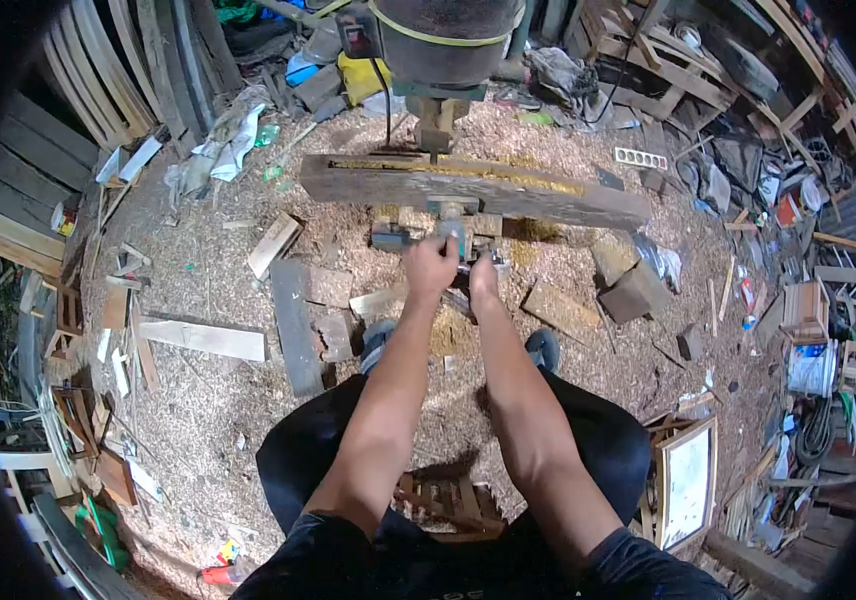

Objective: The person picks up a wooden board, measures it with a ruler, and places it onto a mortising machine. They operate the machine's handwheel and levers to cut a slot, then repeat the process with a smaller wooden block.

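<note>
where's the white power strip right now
In the head view, the white power strip is in the upper right, on the shavings-strewn floor, just beyond the right end of the long wooden beam.

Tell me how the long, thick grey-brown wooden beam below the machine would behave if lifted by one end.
The long, thick grey-brown wooden beam should stay stiff, being thick and showing no sag at its overhanging ends. Its bulk suggests a heavy lift. If unclamped, it would probably tip or swing, since both ends reach well past the narrow support.
</note>
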The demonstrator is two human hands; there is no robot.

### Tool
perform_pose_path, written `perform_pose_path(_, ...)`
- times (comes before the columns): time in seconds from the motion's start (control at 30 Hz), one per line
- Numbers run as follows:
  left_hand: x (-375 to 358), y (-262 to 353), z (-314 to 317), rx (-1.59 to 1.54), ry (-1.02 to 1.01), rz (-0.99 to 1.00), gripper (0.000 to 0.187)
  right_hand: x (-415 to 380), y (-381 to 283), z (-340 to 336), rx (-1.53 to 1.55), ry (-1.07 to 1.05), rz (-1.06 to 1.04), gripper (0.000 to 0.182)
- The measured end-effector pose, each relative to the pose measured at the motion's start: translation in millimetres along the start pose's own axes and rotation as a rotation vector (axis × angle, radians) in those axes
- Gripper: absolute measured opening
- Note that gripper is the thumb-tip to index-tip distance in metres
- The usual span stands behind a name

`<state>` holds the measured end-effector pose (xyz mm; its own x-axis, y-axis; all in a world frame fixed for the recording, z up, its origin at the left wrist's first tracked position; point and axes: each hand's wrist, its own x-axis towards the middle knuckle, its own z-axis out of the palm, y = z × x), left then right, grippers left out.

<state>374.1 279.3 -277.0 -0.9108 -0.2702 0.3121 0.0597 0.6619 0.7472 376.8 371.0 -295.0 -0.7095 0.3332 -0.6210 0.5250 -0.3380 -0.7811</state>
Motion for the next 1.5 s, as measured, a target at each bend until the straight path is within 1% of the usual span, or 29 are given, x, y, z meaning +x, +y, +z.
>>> perform_pose_path(0.07, 1.2, -2.9, -2.6, -0.077, -0.057, -0.074, 0.044, -7.3, 1.9, 1.7, 0.05, 0.037, -0.066, 0.063)
perform_pose_path(0.1, -1.5, -3.6, -2.1, -0.118, -0.103, -0.109, 0.044, 9.8, 22.9, -0.8, -0.137, 0.129, -0.261, 0.06)
perform_pose_path(0.17, -4.6, -6.7, 6.3, -0.195, -0.053, -0.091, 0.043, -1.9, 22.0, 0.7, -0.145, 0.252, -0.385, 0.05)
perform_pose_path(0.23, -4.4, -12.2, 7.2, -0.215, 0.017, -0.067, 0.04, 10.9, 36.5, 4.0, -0.034, 0.231, -0.483, 0.044)
perform_pose_path(0.3, -7.1, -9.3, -1.0, -0.238, -0.025, 0.015, 0.04, 29.2, 55.4, 2.6, 0.008, 0.222, -0.584, 0.041)
perform_pose_path(0.37, -8.3, -10.2, -3.6, -0.305, -0.029, 0.102, 0.042, 21.7, 46.2, 4.1, 0.12, 0.186, -0.513, 0.041)
perform_pose_path(0.4, -10.5, -12.8, -2.5, -0.291, -0.03, 0.085, 0.042, 12.3, 41.1, 4.0, 0.173, 0.174, -0.471, 0.041)
perform_pose_path(0.43, -9.2, -13.0, -1.7, -0.277, -0.032, 0.071, 0.042, -3.3, 30.1, 10.4, 0.289, 0.17, -0.493, 0.042)
perform_pose_path(0.47, -8.9, -12.6, -0.9, -0.268, -0.035, 0.058, 0.042, 21.6, 54.3, 10.6, 0.352, 0.28, -0.399, 0.043)
perform_pose_path(0.5, -9.3, -10.9, -0.4, -0.231, 0.014, 0.052, 0.039, 32.8, 67.9, 1.7, 0.465, 0.041, -0.322, 0.041)
perform_pose_path(0.53, -6.7, -10.8, 3.8, -0.233, 0.021, 0.043, 0.037, 33.3, 67.1, -6.1, 0.568, -0.2, -0.245, 0.039)
perform_pose_path(0.57, -9.5, -12.8, 3.9, -0.227, 0.018, 0.024, 0.036, 31.4, 71.8, -2.5, 0.638, -0.152, -0.253, 0.037)
perform_pose_path(0.6, -10.2, -14.7, 4.7, -0.219, 0.017, 0.007, 0.034, 33.9, 70.9, -0.2, 0.663, -0.131, -0.208, 0.037)
perform_pose_path(0.63, -10.1, -19.0, 9.0, -0.255, 0.045, 0.031, 0.031, 36.8, 73.7, 1.0, 0.689, -0.106, -0.155, 0.037)
perform_pose_path(0.73, -11.8, -22.3, 9.3, -0.292, -0.008, -0.042, 0.029, 36.4, 77.4, -5.7, 0.578, -0.115, -0.126, 0.042)
perform_pose_path(0.8, -12.2, -25.2, 10.4, -0.35, -0.004, -0.051, 0.028, 6.4, 41.7, -2.7, 0.38, -0.055, -0.18, 0.043)
perform_pose_path(0.83, -11.6, -25.3, 11.9, -0.38, 0.0, -0.052, 0.027, 9.2, 44.3, 1.3, 0.363, 0.027, -0.269, 0.044)
perform_pose_path(0.93, -11.6, -24.3, 12.4, -0.361, 0.019, -0.046, 0.024, 14.1, 49.2, -9.8, 0.059, 0.035, -0.329, 0.042)
perform_pose_path(0.97, -11.6, -23.2, 8.8, -0.458, -0.018, -0.102, 0.024, 16.2, 49.8, -6.2, 0.129, 0.057, -0.348, 0.044)
perform_pose_path(1.03, -12.2, -21.9, 1.9, -0.651, -0.095, -0.214, 0.024, 22.8, 50.4, -7.8, -0.059, 0.018, -0.412, 0.047)
perform_pose_path(1.13, -18.5, -58.0, 18.9, -0.832, -0.012, -0.306, 0.019, -1.9, 18.1, -11.2, -0.336, -0.001, -0.532, 0.049)
perform_pose_path(1.2, -20.4, -62.2, 19.7, -0.861, 0.01, -0.303, 0.019, -8.6, 8.6, -12.1, -0.472, -0.023, -0.571, 0.047)
perform_pose_path(1.23, -19.0, -59.8, 20.9, -0.873, 0.038, -0.289, 0.02, -10.0, 7.4, -11.7, -0.449, -0.019, -0.558, 0.045)
perform_pose_path(1.27, -19.0, -56.9, 20.8, -0.884, 0.066, -0.277, 0.02, -6.3, 13.0, -11.9, -0.424, -0.01, -0.584, 0.046)
perform_pose_path(1.3, -19.3, -53.7, 18.9, -0.886, 0.059, -0.335, 0.02, -1.5, 19.9, -10.9, -0.399, -0.003, -0.612, 0.048)
perform_pose_path(1.33, -19.7, -52.9, 18.9, -0.888, 0.061, -0.327, 0.02, 0.5, 21.4, -9.0, -0.372, 0.002, -0.646, 0.049)
perform_pose_path(1.37, -19.3, -51.9, 18.4, -0.89, 0.061, -0.317, 0.02, 1.2, 22.5, -10.8, -0.337, -0.032, -0.59, 0.04)
perform_pose_path(1.5, -17.7, -48.9, 13.2, -0.857, 0.049, -0.311, 0.02, 2.4, 31.4, -7.5, -0.172, -0.008, -0.836, 0.034)
